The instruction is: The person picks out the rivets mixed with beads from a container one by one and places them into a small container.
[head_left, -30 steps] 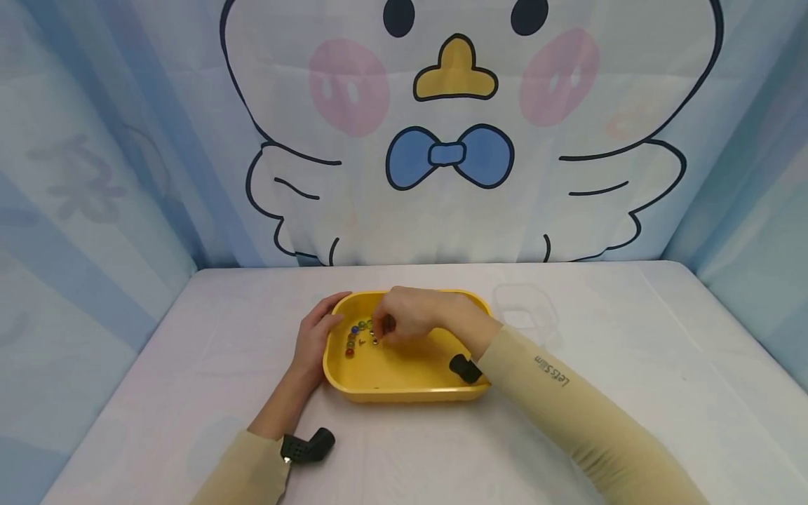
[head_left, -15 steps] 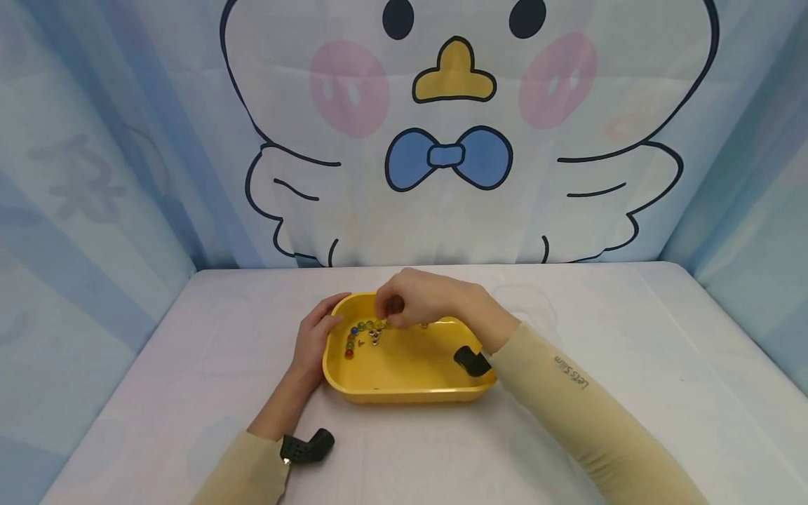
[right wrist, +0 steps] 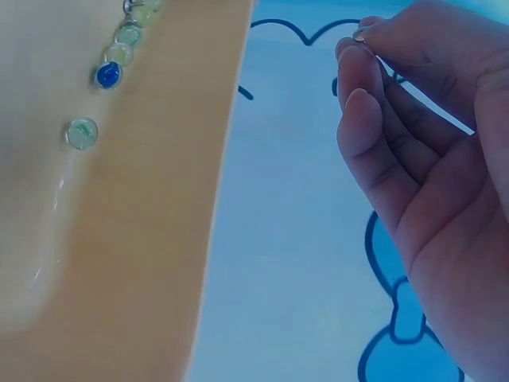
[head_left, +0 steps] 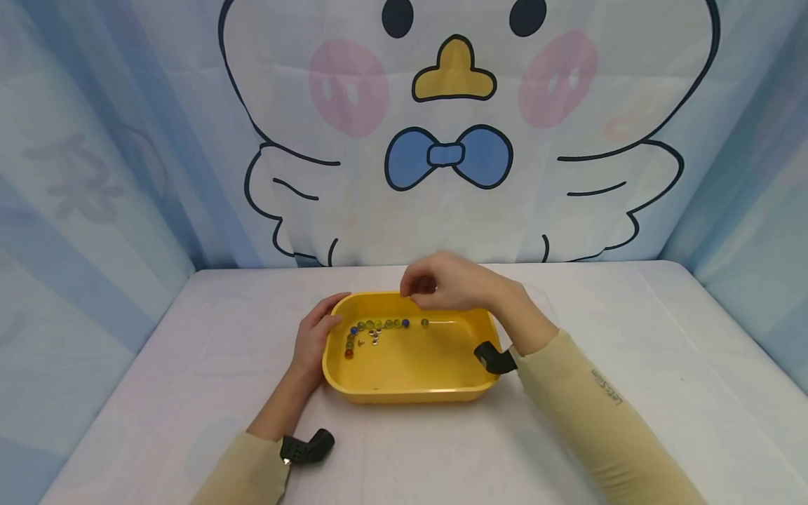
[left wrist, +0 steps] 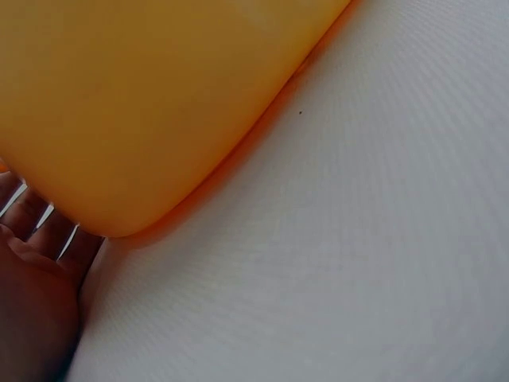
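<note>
The yellow tray (head_left: 410,394) is gripped at its left end by my left hand (head_left: 313,340), thumb on the rim and fingers outside; those fingers lie along the wall in the left wrist view. My right hand (head_left: 451,280), over the tray's back rim, pinches a tiny shiny piece (right wrist: 359,37) between thumb and index finger. Inside the tray, glass marbles form a bent row along the left and back, with a blue marble (head_left: 405,323) at its right end. A greenish clear marble (head_left: 425,323) lies apart. Small silvery pieces (head_left: 375,337) sit beside the row.
A white cloth (head_left: 391,463) covers the table around the tray. Behind it hangs a curtain (head_left: 448,217) with a cartoon print, and more curtains stand at both sides. Black wrist cameras are strapped to both forearms.
My right hand has risen from among the small pieces and moved back and right to the tray's back rim, uncovering the marble row. The left hand has stayed in place.
</note>
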`<action>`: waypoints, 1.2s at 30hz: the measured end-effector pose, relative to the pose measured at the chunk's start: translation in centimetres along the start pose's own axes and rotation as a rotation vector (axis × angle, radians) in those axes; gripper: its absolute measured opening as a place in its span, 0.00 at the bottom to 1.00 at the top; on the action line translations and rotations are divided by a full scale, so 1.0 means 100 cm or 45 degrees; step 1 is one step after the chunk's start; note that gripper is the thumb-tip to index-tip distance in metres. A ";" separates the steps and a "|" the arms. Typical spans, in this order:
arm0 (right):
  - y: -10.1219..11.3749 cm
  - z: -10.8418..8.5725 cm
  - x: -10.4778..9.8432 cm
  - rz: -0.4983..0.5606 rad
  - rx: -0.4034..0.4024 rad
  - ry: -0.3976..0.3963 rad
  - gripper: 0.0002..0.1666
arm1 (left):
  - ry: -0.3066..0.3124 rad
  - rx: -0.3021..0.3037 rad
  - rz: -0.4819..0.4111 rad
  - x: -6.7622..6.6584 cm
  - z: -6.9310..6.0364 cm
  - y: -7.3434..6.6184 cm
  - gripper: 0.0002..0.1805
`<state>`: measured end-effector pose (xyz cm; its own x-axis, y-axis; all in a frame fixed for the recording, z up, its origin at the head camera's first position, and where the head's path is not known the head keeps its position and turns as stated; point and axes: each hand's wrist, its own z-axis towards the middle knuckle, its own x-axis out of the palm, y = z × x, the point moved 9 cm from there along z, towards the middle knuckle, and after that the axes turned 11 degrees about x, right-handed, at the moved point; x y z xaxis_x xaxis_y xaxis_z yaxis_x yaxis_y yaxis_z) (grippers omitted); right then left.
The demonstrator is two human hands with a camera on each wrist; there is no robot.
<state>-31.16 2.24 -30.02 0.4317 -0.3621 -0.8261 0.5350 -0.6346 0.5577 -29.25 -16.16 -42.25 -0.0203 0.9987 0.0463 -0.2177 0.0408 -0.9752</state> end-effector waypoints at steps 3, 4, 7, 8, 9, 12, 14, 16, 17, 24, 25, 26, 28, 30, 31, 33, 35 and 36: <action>-0.002 -0.006 -0.005 0.040 -0.010 -0.035 0.08 | -0.005 0.001 -0.004 0.000 0.000 0.001 0.26; -0.003 -0.009 -0.007 0.047 -0.011 -0.047 0.08 | -0.006 0.001 -0.007 0.000 0.000 0.001 0.26; -0.006 -0.014 -0.010 0.063 -0.002 -0.082 0.08 | -0.007 0.007 -0.015 0.001 0.000 0.001 0.26; -0.007 -0.016 -0.012 0.069 0.002 -0.096 0.08 | -0.008 0.005 -0.019 0.001 0.000 0.001 0.26; -0.008 -0.019 -0.013 0.073 0.006 -0.111 0.08 | -0.009 0.004 -0.022 0.002 0.000 0.001 0.26; -0.013 -0.026 -0.018 0.081 0.016 -0.154 0.08 | -0.010 -0.001 -0.025 0.002 0.000 0.002 0.26; -0.019 -0.031 -0.020 0.092 0.032 -0.179 0.09 | -0.015 -0.006 -0.031 0.002 0.000 0.002 0.26; -0.024 -0.036 -0.022 0.107 0.044 -0.198 0.09 | -0.014 -0.008 -0.029 0.001 0.000 0.002 0.26; -0.026 -0.038 -0.022 0.112 0.048 -0.206 0.09 | -0.015 -0.009 -0.028 0.001 0.000 0.002 0.26; -0.039 -0.052 -0.027 0.158 0.070 -0.266 0.09 | -0.016 -0.010 -0.026 0.001 -0.001 0.001 0.26; -0.041 -0.054 -0.028 0.163 0.080 -0.276 0.08 | -0.016 -0.009 -0.032 0.001 -0.001 0.001 0.26; -0.044 -0.056 -0.029 0.160 0.094 -0.286 0.08 | -0.013 -0.006 -0.035 0.001 0.000 0.001 0.26; -0.050 -0.060 -0.029 0.153 0.125 -0.305 0.08 | -0.010 -0.003 -0.040 0.001 0.000 0.001 0.26; -0.055 -0.064 -0.030 0.143 0.144 -0.324 0.08 | -0.006 0.000 -0.044 0.002 0.000 0.001 0.26; -0.057 -0.066 -0.030 0.137 0.150 -0.334 0.08 | -0.007 0.000 -0.041 0.002 0.000 0.001 0.26; -0.060 -0.069 -0.030 0.134 0.153 -0.354 0.08 | -0.008 -0.001 -0.032 0.002 0.000 0.001 0.26; -0.062 -0.072 -0.031 0.130 0.138 -0.377 0.07 | -0.007 0.001 -0.027 0.002 0.000 0.001 0.26; -0.064 -0.073 -0.032 0.128 0.138 -0.387 0.07 | -0.007 0.000 -0.025 0.002 0.000 0.000 0.26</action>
<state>-30.68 12.41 -30.41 0.2334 -0.6035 -0.7624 0.4131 -0.6483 0.6396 -29.27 -15.99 -42.29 -0.0210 0.9976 0.0666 -0.2180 0.0604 -0.9741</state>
